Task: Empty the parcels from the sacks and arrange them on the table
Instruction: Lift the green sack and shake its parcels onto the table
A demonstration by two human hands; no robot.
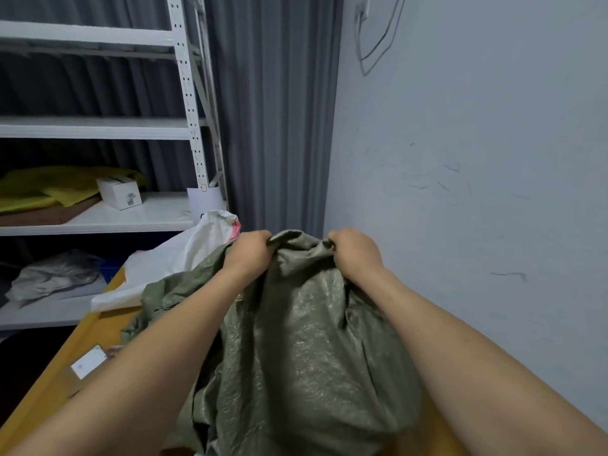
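Note:
A green woven sack (306, 340) stands bunched up on the yellow table (46, 396), filling the middle of the view. My left hand (250, 251) and my right hand (355, 250) both grip the sack's upper edge, a little apart, fingers curled into the fabric. A white sack (171, 261) lies behind it to the left. A brown parcel with a white label (87, 363) lies on the table at the left, partly hidden by my left forearm. What the green sack holds is hidden.
A white metal shelf rack (187, 93) stands to the left, holding yellow sheets (49, 189), a small white box (120, 192) and a crumpled grey bag (56, 274). Grey curtains (273, 110) hang behind. A pale wall (477, 159) runs close along the right.

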